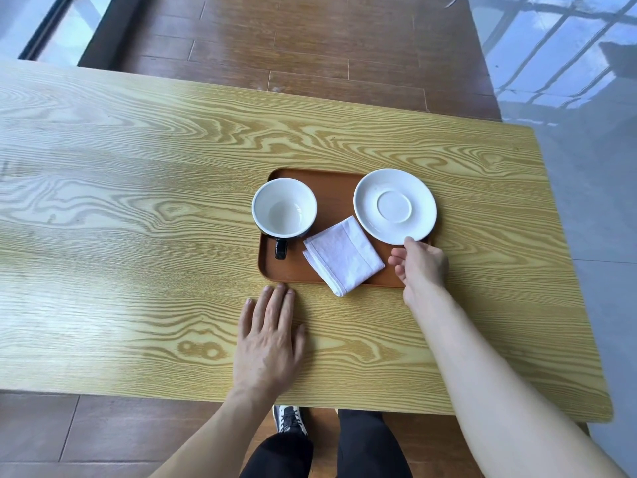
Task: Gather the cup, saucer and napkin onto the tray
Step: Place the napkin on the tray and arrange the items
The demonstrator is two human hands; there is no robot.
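A brown tray (331, 194) lies on the wooden table. On its left side stands an empty cup (284, 207), white inside, dark outside, with its handle toward me. A folded white napkin (343, 255) lies in the tray's middle, one corner over the near rim. The white saucer (394, 205) sits on the tray's right end, overhanging the rim. My right hand (418, 262) pinches the saucer's near edge with thumb on top. My left hand (270, 339) rests flat on the table, fingertips just short of the tray's near-left corner.
The light wooden table (138, 201) stretches far to the left; its right edge is close to the tray. Dark wooden floor and a glossy grey floor lie beyond. My legs and a shoe (289, 419) show under the near edge.
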